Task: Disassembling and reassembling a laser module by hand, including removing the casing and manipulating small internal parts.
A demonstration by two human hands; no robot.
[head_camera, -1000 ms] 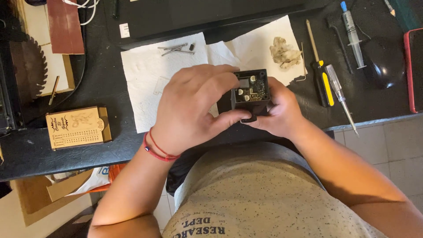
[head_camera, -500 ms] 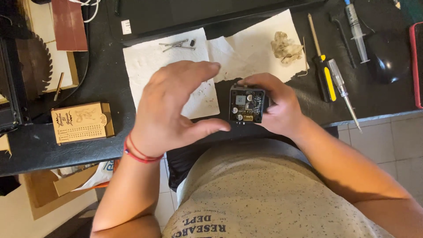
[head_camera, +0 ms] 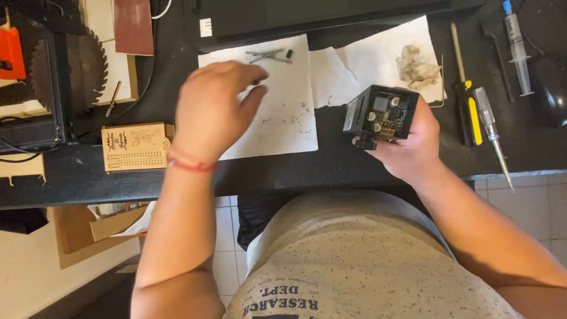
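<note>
My right hand grips a small black open-sided box with a circuit board and round capacitors showing inside; it is held just above the black desk's front edge. My left hand hovers over a white paper sheet, fingers loosely curled and apart, holding nothing. Its fingertips point toward several small metal screws and parts lying at the sheet's far end. A red band circles my left wrist.
A second paper carries a wad of dirty cotton. A yellow-handled screwdriver, a clear-handled screwdriver, a syringe and a black mouse lie right. A wooden box and a saw blade sit left.
My left hand let go of the black box and moved left and away over the paper toward the screws. My right hand kept the box and shifted it right.
</note>
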